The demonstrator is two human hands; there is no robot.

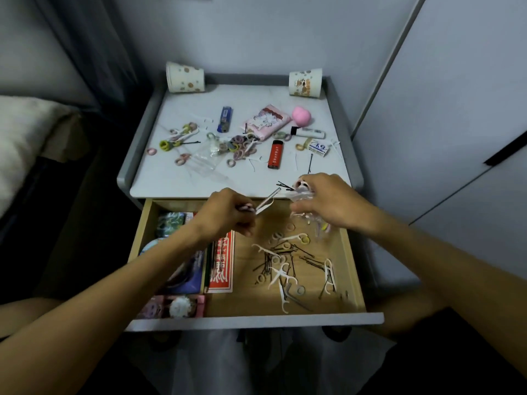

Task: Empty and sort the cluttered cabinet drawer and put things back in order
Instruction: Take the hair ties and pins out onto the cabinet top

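The wooden drawer [355,269] stands pulled open under the white cabinet top [176,178]. Above the drawer's back edge, my left hand [228,215] grips a floss pick [266,201] and a pink hair tie. My right hand [328,199] holds a clear plastic bag [302,195] together with black bobby pins and a hair tie. Loose floss picks, bobby pins [285,260] and hair ties lie scattered on the drawer's right side. A red packet [222,263], a purple box [188,277] and a pink box [174,306] fill its left side.
On the cabinet top lie a blue lighter [224,118], a red lighter [275,154], a pink tissue pack [266,121], a pink sponge [301,114], hair ties [238,148] and a clear bag. Two paper cups [185,77] [305,82] lie at the back corners. A bed [25,138] stands at left.
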